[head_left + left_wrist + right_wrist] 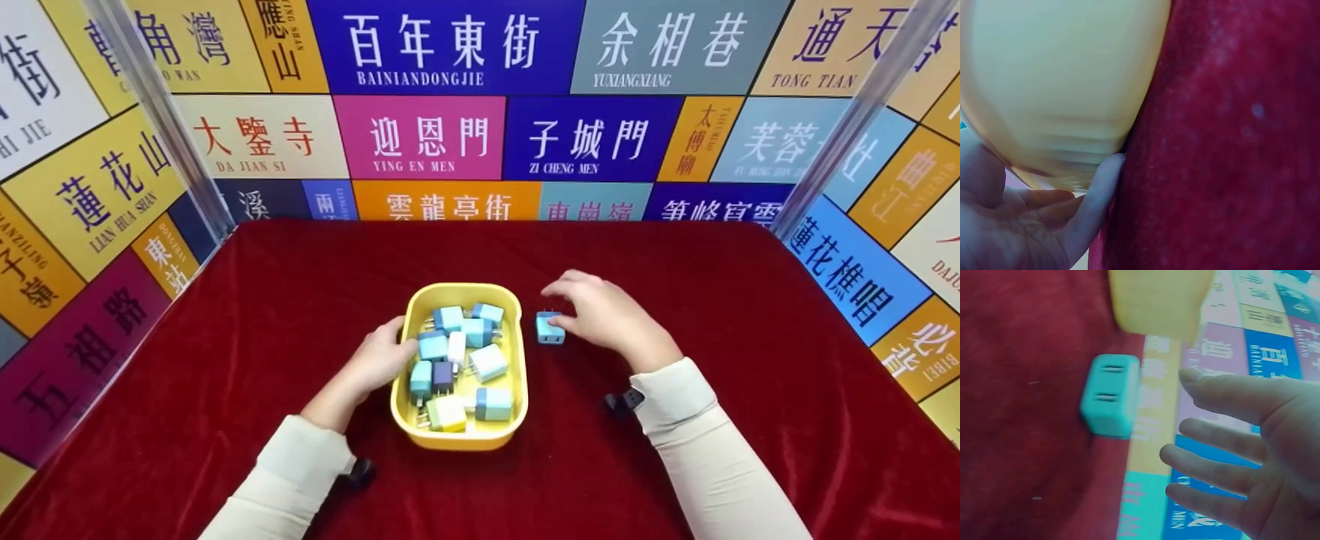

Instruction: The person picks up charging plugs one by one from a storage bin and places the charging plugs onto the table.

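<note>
In the head view my left hand (379, 356) grips the left wall of a yellow plastic tub (465, 442); the left wrist view has this hand (1033, 225) at the tub's rim and outer wall (1072, 73). Inside lie several USB wall chargers, among them a white one (490, 362), a dark one (443, 376) and a yellow-green one (448, 413). To the tub's right, a light-blue charger (550, 330) sits on the cloth with its two ports facing me. Over it hovers my right hand (604, 315). The right wrist view has the charger (1111, 396) apart from those loosely spread fingers.
Dark red cloth (600, 465) covers the table. Colourful sign panels (420, 139) stand behind it and on both sides. Clear upright posts rise at the back left (176, 142) and back right (832, 142) corners. A black wrist camera (625, 403) is strapped at the right cuff.
</note>
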The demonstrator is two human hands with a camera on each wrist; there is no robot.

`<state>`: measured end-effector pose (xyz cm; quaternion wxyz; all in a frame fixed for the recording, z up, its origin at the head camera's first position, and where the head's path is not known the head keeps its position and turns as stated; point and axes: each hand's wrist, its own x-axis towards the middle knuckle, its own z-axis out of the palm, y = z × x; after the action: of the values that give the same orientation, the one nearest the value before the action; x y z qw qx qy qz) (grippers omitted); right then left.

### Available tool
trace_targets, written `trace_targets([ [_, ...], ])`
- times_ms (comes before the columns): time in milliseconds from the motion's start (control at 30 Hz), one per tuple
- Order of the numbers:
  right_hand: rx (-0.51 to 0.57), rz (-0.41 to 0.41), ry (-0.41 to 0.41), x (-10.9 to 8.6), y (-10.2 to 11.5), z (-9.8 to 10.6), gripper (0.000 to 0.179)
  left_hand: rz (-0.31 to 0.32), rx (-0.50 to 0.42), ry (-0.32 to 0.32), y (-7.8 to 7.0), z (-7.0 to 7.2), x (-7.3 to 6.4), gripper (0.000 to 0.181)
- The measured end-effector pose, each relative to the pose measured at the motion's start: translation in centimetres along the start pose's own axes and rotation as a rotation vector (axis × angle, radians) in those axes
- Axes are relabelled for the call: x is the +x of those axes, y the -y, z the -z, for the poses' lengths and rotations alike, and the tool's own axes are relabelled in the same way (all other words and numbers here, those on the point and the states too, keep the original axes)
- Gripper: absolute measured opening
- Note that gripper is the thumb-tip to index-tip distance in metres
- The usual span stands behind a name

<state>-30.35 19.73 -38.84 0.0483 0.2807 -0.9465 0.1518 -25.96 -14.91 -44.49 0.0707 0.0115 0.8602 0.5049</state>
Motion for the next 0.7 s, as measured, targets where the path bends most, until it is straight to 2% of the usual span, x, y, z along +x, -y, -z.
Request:
trace_targets([
  [167, -0.001, 0.024, -0.029, -0.3, 1.9, 1.4, 0.037, -0.002, 0.010, -0.005, 0.0, 0.0, 0.0, 0.055],
  [333, -0.019, 0.119, -0.069, -0.5, 4.3, 1.9, 0.036, -0.005, 0.004, -0.003, -0.1, 0.0, -0.1, 0.056],
  [500, -0.048, 0.250, -0.091, -0.5, 6.1, 1.1, 0.034, -0.011, 0.004, -0.002, -0.1, 0.1, -0.1, 0.055],
  [700, -0.067, 0.364, -0.059, -0.3, 7.3, -0.7, 0.030, -0.016, 0.001, -0.004, -0.1, 0.0, -0.1, 0.053],
])
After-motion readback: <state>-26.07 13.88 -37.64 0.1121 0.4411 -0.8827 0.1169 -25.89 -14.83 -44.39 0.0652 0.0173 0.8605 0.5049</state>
